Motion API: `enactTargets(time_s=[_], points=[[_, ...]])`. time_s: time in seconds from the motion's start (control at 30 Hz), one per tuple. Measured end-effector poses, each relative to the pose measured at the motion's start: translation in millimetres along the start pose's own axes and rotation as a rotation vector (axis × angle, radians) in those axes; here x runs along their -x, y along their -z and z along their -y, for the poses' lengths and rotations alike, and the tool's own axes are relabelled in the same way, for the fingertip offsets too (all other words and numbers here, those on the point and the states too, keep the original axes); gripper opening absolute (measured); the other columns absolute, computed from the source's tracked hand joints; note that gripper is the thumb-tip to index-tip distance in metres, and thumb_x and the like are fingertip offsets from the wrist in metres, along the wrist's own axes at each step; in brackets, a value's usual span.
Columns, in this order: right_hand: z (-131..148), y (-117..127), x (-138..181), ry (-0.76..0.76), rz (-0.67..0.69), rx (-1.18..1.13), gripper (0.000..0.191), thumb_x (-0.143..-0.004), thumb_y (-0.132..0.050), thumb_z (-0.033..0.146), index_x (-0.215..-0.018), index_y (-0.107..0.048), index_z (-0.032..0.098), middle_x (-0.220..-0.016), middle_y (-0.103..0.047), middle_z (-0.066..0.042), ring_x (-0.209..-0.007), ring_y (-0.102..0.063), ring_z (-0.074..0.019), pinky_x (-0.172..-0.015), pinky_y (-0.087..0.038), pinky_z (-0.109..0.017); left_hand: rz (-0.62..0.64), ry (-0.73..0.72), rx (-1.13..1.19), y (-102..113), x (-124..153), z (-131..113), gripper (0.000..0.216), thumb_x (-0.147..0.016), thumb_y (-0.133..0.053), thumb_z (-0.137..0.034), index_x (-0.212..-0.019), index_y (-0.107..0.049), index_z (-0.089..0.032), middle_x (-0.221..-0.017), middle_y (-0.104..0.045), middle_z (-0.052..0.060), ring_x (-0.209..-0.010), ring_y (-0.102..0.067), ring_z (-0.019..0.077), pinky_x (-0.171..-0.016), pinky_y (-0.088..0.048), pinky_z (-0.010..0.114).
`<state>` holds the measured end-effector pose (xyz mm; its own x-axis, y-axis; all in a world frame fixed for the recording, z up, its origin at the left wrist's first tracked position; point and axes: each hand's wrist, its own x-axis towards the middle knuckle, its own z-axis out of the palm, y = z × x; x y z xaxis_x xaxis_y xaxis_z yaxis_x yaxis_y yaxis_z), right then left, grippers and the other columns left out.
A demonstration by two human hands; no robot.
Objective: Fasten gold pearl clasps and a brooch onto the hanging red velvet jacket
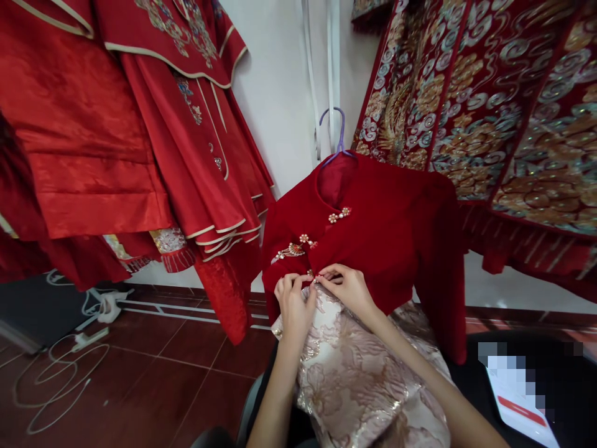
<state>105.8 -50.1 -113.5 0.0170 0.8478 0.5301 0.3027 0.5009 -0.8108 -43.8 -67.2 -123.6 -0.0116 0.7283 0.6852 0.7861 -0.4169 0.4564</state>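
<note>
A dark red velvet jacket (387,236) hangs on a purple hanger (339,134) over a pale pink and gold brocade skirt (359,379). Pearl flower clasps (339,215) run down its slanted front. My left hand (293,305) and my right hand (347,286) meet at the lowest clasp near the jacket's hem. Both pinch the fabric and the small fastening there with bent fingers. The clasp itself is mostly hidden by my fingertips.
Red satin embroidered garments (140,124) hang at the left. Heavily embroidered red and gold robes (489,99) hang at the right. A white power strip (109,306) and white cables (56,373) lie on the dark red tiled floor. White wall behind.
</note>
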Motion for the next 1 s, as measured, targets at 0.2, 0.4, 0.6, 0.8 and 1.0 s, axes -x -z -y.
enactTargets(time_s=[0.2, 0.4, 0.6, 0.8, 1.0], points=[[-6.5, -3.0, 0.8, 0.026, 0.000, 0.019, 0.018, -0.080, -0.065, 0.034, -0.086, -0.069, 0.018, -0.081, -0.069, -0.004, -0.074, -0.067, -0.0155, -0.066, -0.057, -0.026, 0.054, -0.032, -0.031, -0.2, -0.6, 1.6, 0.014, -0.085, -0.056, -0.022, -0.096, -0.065, -0.022, -0.099, -0.056, 0.006, -0.103, -0.050, 0.0246, -0.099, -0.035, 0.046], [9.5, 19.5, -4.0, 0.006, 0.045, 0.139, 0.016, -0.084, -0.061, 0.035, -0.086, -0.070, 0.022, -0.081, -0.072, -0.002, -0.074, -0.069, -0.0164, -0.071, -0.056, -0.027, -0.056, 0.003, 0.038, -6.0, 5.4, 0.2, 0.015, -0.089, -0.047, -0.016, -0.099, -0.058, -0.019, -0.099, -0.058, 0.006, -0.101, -0.051, 0.0224, -0.099, -0.035, 0.043], [23.5, 42.9, -7.1, 0.007, -0.145, 0.164, 0.024, -0.085, -0.058, 0.041, -0.091, -0.069, 0.021, -0.076, -0.070, -0.003, -0.065, -0.066, -0.0159, -0.061, -0.053, -0.025, -0.110, 0.005, 0.007, -11.8, 9.8, -0.7, 0.019, -0.088, -0.056, -0.031, -0.103, -0.060, -0.020, -0.102, -0.056, 0.007, -0.105, -0.050, 0.0250, -0.097, -0.036, 0.044], [11.7, 37.9, -6.3, -0.072, 0.126, 0.275, 0.014, -0.081, -0.062, 0.034, -0.084, -0.071, 0.024, -0.074, -0.072, -0.001, -0.066, -0.068, -0.0167, -0.062, -0.052, -0.025, -0.087, -0.016, 0.020, -9.7, 10.7, -2.3, 0.024, -0.090, -0.055, -0.033, -0.110, -0.065, -0.026, -0.101, -0.053, 0.007, -0.105, -0.049, 0.0231, -0.099, -0.035, 0.043], [3.9, 25.8, -4.8, -0.052, 0.190, 0.205, 0.015, -0.078, -0.067, 0.033, -0.086, -0.068, 0.020, -0.079, -0.072, -0.003, -0.071, -0.068, -0.0165, -0.066, -0.053, -0.026, -0.095, -0.035, 0.035, -8.0, 9.9, -2.3, 0.021, -0.090, -0.054, -0.032, -0.102, -0.071, -0.028, -0.095, -0.052, 0.005, -0.099, -0.050, 0.0208, -0.100, -0.035, 0.043]])
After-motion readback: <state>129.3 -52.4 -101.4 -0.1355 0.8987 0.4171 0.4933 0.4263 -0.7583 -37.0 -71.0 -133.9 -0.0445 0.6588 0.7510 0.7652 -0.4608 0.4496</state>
